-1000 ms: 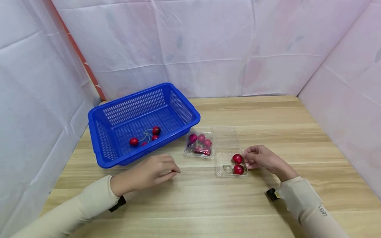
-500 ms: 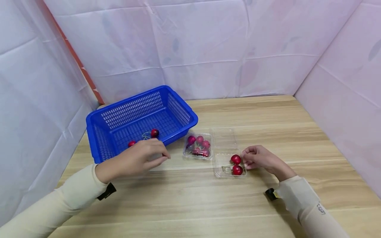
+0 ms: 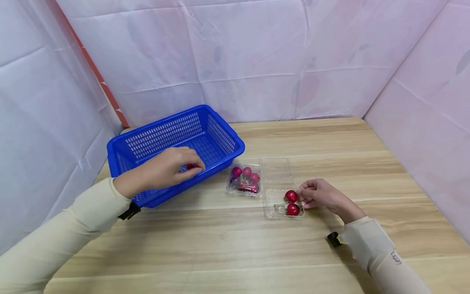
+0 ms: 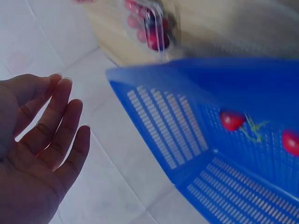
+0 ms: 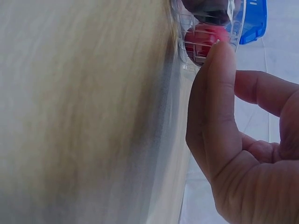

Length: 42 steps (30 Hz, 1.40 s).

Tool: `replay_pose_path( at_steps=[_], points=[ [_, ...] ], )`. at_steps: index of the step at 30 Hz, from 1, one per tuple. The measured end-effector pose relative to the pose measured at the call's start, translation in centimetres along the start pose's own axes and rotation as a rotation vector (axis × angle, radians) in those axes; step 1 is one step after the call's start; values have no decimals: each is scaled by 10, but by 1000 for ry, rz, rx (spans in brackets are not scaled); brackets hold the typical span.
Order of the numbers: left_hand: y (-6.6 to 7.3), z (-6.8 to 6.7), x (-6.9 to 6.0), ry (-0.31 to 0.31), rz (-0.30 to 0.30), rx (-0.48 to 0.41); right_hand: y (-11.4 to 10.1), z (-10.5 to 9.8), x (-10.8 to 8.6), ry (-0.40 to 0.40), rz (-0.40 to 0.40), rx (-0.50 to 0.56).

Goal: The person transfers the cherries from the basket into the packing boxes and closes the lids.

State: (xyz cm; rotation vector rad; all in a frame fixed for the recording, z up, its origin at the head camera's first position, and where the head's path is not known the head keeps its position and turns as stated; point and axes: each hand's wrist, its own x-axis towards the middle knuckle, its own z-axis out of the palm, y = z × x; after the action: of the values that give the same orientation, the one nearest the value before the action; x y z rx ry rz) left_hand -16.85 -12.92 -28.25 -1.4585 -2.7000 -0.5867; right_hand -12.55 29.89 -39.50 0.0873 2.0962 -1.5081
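My left hand (image 3: 165,167) is raised over the near side of a blue plastic basket (image 3: 222,132), fingers loosely bent and holding nothing. In the left wrist view, cherries (image 4: 232,120) with green stems lie inside that basket. On the table, my right hand (image 3: 324,198) pinches the right edge of an open clear plastic clamshell box (image 3: 269,204). Two red cherries (image 3: 293,209) with pale stems lie in this box. From the right wrist view, the thumb (image 5: 219,88) lies against the box's outer wall, and the index fingertip is hidden behind it.
A second clear box (image 3: 244,194), filled with several cherries, stands between the basket and the open box. The open box's lid (image 3: 277,169) lies folded back on the wooden table (image 3: 235,245). Pale cloth walls (image 3: 249,61) enclose the back and sides.
My left hand has moved left and away from me, from the table in front of the basket to over it. The right hand stays at the open box.
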Motion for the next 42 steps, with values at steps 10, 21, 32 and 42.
replay_pose_path(
  at_steps=[10, 21, 32, 42],
  points=[
    [-26, -9, 10, -17, -42, 83, 3, 0, 1, -1, -2, 4],
    [-55, -12, 19, -100, -166, 147, 3, -1, 2, 5, 0, 1],
    [-80, 6, 26, -197, -144, 191, 1, -2, 1, 18, 4, -11],
    [-89, 19, 24, -291, -182, 234, -1, 0, 0, 10, 2, -7]
  ],
)
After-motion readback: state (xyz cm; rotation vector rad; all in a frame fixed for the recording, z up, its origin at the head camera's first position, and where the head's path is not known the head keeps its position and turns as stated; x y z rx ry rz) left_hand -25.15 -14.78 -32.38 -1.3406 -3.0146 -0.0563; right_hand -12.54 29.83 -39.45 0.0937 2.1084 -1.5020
